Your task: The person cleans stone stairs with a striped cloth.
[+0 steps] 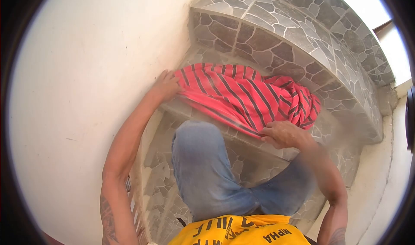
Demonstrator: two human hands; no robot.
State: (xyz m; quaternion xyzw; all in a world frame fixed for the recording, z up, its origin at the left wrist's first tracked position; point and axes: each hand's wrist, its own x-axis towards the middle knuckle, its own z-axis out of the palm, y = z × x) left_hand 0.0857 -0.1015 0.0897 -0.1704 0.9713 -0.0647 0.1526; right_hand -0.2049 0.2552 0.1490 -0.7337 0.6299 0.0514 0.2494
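A red cloth with dark stripes [233, 93] lies spread over a stone-patterned step, its right end bunched into folds. My left hand [167, 86] is closed on the cloth's left edge, close to the white wall. Nearer to me, my right hand [283, 135] pinches the cloth's lower edge beside the bunched part. Between my two hands the near edge runs in a slanting line. Some fingertips of both hands are hidden.
Higher stone-patterned steps [298, 33] rise beyond the cloth. A white wall [86, 72] stands close on my left, and a low pale wall [376, 180] runs along the right. My jeans-covered knee [199, 145] is just below the cloth.
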